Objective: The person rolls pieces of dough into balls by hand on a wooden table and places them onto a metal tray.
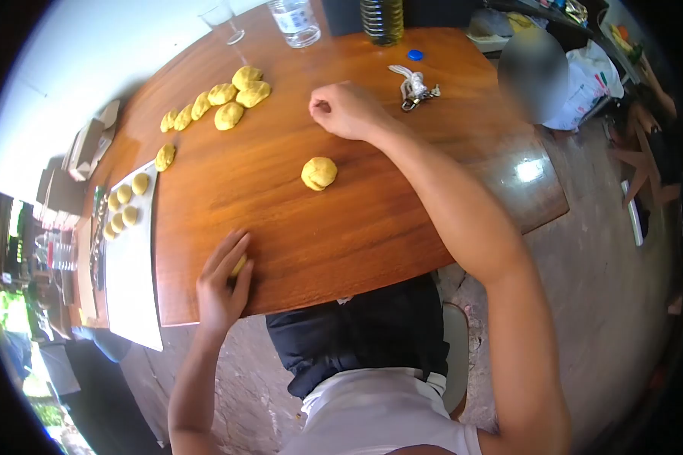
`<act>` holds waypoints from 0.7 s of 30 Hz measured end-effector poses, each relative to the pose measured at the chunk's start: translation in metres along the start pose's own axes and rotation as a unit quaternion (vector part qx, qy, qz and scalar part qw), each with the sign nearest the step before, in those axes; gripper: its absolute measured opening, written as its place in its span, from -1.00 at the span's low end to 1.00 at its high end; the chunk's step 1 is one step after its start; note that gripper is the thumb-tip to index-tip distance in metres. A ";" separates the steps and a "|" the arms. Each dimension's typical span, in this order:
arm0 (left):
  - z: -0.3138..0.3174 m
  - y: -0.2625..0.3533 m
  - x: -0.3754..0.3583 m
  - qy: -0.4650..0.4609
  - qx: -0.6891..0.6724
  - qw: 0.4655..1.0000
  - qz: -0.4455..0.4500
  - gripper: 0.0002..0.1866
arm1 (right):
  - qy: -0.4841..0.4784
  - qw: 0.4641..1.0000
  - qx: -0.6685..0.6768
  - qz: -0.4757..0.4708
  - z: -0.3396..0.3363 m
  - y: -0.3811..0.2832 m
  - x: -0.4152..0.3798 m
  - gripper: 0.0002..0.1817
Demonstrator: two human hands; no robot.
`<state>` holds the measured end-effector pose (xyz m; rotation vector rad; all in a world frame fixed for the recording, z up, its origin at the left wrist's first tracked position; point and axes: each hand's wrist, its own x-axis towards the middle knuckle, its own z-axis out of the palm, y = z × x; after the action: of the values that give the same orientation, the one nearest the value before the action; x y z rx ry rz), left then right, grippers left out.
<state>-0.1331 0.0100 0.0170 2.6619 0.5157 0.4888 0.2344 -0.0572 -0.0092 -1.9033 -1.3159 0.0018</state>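
Note:
My left hand (224,284) rests at the table's near left edge, cupped over a small yellow dough piece (239,265). Only a sliver of that piece shows between thumb and fingers. Over the middle of the table, my right hand (345,110) is curled into a loose fist, and I see nothing in its hollow. Below it, apart from both hands, sits a single round yellow dough ball (319,174). Further left lies a group of several dough lumps (222,94), and another lump (165,157) lies beside the corner of a white board.
Several smaller dough balls (130,216) sit on the white board (133,280) along the left edge. At the back stand a drinking glass (224,23), a clear water bottle (294,23) and a bottle of yellow liquid (382,21). A blue cap (415,55) and corded keys (413,87) lie nearby.

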 end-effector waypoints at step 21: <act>-0.017 -0.051 -0.001 0.033 0.020 0.998 -0.053 -0.59 | 0.001 1.000 -0.003 0.009 0.005 0.001 0.002 -0.90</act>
<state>-0.1547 0.0587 0.0097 2.6469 0.6883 0.5421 0.2338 -0.0528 -0.0123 -1.9194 -1.2988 0.0067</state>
